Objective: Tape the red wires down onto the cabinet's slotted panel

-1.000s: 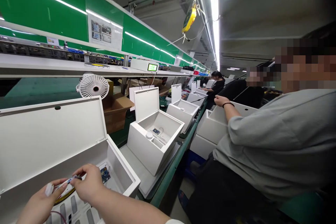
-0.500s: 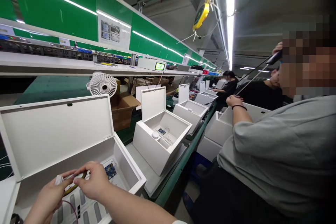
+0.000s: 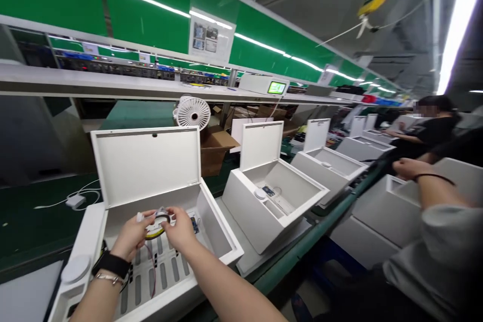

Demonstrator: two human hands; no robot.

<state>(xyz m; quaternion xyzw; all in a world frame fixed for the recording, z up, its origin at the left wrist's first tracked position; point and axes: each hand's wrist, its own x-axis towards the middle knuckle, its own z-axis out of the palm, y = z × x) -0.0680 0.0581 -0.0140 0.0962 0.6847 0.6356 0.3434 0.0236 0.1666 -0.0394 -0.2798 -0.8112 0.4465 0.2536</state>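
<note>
A coiled yellow and black cable [image 3: 155,234] is pinched between my two hands over the open white box [image 3: 221,226]. My left hand [image 3: 132,234], with a black watch at the wrist, closes on the coil's left side beside a small white piece. On the coil's right side are the closed fingers of my right hand [image 3: 180,227]. A thin red wire [image 3: 154,271] hangs down to the slotted floor of the box. Partly behind my right hand lies a blue circuit board [image 3: 195,225]. The box's lid [image 3: 149,166] stands upright at the back.
More open white boxes [image 3: 256,216] line the green bench to the right. A white fan [image 3: 193,112] and a cardboard box [image 3: 215,151] are behind. A white adapter [image 3: 76,201] lies left. At the right, a person's forearm [image 3: 437,188] reaches over other white boxes.
The view has turned right and drawn back, showing more of the near box and my left wrist. Both hands still hold the coiled cable. The person at the right is now mostly out of view.
</note>
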